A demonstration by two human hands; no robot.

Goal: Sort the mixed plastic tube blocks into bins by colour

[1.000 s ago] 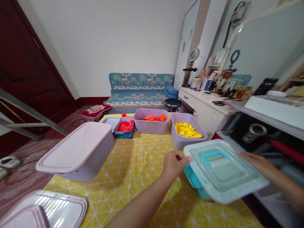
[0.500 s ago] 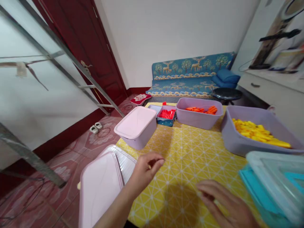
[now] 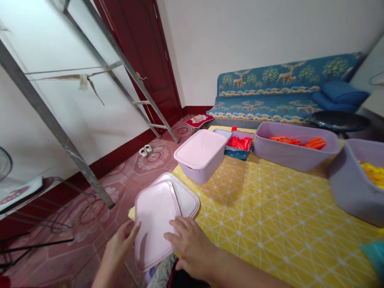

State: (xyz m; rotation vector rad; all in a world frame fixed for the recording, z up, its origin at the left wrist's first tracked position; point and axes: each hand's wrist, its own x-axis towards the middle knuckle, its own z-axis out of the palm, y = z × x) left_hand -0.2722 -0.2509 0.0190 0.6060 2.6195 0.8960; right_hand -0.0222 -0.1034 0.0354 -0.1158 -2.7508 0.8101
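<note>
Head view: my two bare hands were at the near-left corner of a table covered by a yellow cloth (image 3: 258, 224) with white lines. There a pale pink lid (image 3: 156, 224) lapped over a second lid (image 3: 188, 196), its near end jutting past the table's near edge. My left hand (image 3: 121, 240), thumb and fingers parted, was at the pink lid's left side; my right hand (image 3: 192, 244), fingers spread, reached over its right side. I could not tell whether either touched it. Along the table's left edge stood a covered tub (image 3: 201, 150). Beyond it, at the far-left corner, was a small box (image 3: 237, 153) of red pieces (image 3: 240, 143). Along the far edge stood a purple tub (image 3: 294, 156) holding orange pieces (image 3: 315, 143); toward the right edge, another tub (image 3: 348, 188) held yellow pieces (image 3: 373, 174).
</note>
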